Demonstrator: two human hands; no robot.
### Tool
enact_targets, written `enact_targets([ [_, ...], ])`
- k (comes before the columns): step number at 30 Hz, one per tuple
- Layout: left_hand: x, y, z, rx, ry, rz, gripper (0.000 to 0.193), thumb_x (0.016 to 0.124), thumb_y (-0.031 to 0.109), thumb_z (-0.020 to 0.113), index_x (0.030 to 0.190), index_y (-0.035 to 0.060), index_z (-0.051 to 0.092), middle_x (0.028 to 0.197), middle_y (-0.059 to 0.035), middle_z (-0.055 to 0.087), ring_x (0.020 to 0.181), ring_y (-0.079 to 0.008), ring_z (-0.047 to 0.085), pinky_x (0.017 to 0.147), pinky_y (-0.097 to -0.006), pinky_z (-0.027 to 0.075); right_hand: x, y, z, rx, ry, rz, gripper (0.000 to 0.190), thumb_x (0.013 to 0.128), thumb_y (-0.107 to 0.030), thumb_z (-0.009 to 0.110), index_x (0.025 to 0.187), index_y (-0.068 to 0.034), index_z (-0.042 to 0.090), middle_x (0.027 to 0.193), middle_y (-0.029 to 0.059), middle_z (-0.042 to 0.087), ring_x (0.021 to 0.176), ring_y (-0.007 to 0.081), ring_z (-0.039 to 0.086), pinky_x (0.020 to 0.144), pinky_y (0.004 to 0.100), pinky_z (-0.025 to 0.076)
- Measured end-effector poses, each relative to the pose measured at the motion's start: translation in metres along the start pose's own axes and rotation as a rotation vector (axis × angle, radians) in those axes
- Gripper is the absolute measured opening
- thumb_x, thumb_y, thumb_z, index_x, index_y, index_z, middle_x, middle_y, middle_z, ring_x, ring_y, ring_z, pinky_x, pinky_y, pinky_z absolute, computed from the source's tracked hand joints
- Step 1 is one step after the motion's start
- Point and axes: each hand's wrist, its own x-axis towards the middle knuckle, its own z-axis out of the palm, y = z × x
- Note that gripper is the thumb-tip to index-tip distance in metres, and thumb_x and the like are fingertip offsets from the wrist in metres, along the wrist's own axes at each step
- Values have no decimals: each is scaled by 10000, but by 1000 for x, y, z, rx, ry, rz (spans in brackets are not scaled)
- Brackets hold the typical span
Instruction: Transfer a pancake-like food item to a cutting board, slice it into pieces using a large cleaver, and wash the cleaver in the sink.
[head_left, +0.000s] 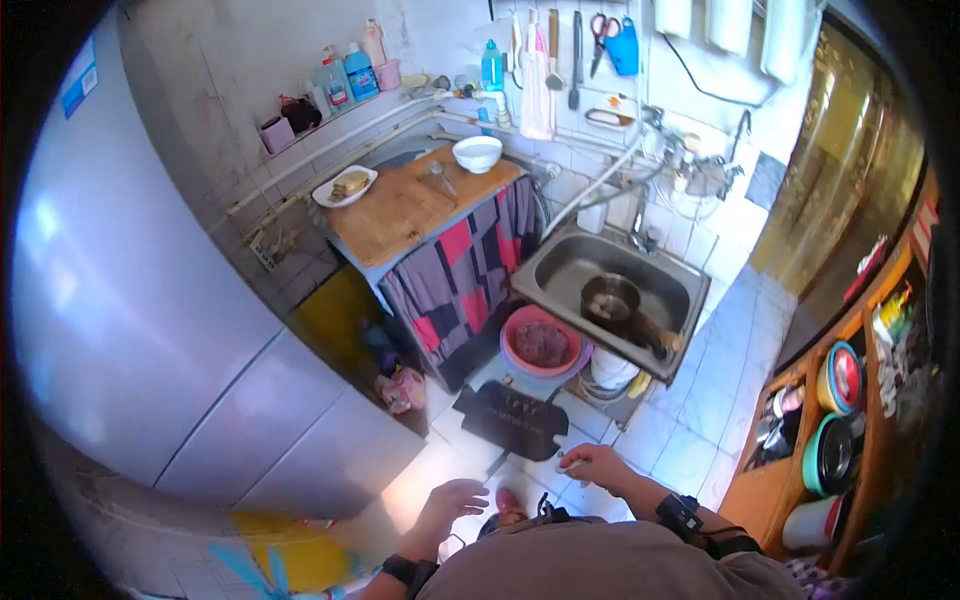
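My left hand (455, 504) hangs low in front of my body, its fingers apart and nothing seen in it. To its right, my right hand (592, 466) pinches a small pale object (574, 466) that is too small to name. Beyond both hands a dark floor mat (512, 420) lies on the tiles. A steel sink (547, 262) holds a metal pot (611, 298) with whitish pieces inside. On the wooden board (390, 214) at the left are a white plate (324, 196) of flat food, a spoon (442, 178) and a white bowl (478, 155).
A tall refrigerator (172, 262) fills the left side. A pink basin (511, 352) with a cloth-like heap stands beneath the sink's left edge. Wooden shelves (780, 480) with lidded pots line the right. Utensils and scissors (600, 41) hang on the wall; bottles (361, 71) stand on a ledge.
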Motion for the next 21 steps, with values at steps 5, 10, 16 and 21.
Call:
enact_targets([
  [5,75,61,-25,1,1,69,261,818,171,567,989,-22,528,952,-148,600,800,-217,606,714,-321,497,85,-50,-30,78,127,-198,240,683,-24,564,913,-41,629,932,78,585,818,190,561,728,287,451],
  [10,117,108,-43,-114,73,152,225,804,114,567,978,-24,532,948,-154,599,786,-225,609,705,-318,504,172,-115,-53,-124,221,-509,305,712,-23,556,1012,-55,597,1085,100,521,1006,204,513,812,294,430],
  [16,151,177,-55,-115,442,299,246,827,149,525,1015,-9,513,930,-129,588,754,-214,603,642,-321,511,272,-211,-79,-15,95,-669,304,735,-11,552,1038,-29,566,1124,113,501,974,191,528,795,271,434],
  [21,175,245,-75,-80,699,437,349,846,195,520,1125,1,442,981,-114,559,755,-192,586,612,-301,507,352,-291,-77,65,35,-968,319,748,70,502,1045,-36,553,1098,112,506,972,202,539,775,270,453],
])
